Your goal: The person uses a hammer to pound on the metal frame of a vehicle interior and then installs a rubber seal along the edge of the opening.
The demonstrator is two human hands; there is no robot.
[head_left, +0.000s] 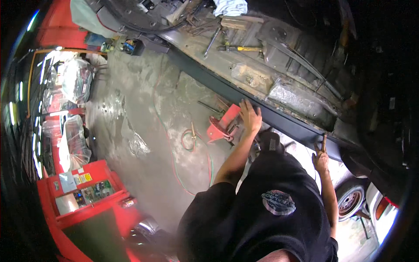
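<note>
Along the exposed metal floor (297, 56) of a car body runs a long dark sill panel (288, 120), angled from upper left to lower right. My left hand (250, 115) rests on the panel's lower part near its middle, fingers stretched out and holding nothing. Farther right, my right hand (321, 157) touches the panel near that end with an extended finger, also holding nothing. Just left of my left hand, below the panel, a red metal piece of equipment (222, 126) sits low down. A yellow-handled hammer (246, 49) and a long wrench (211, 43) lie inside the car.
Red and green hoses (172, 153) snake over the concrete floor (131, 96). A red tool chest (111, 179) stands at lower left, with plastic-wrapped items (76, 83) behind it. A wheel (351, 196) and white bodywork (382, 205) are at lower right. A striped cloth (231, 6) lies at top.
</note>
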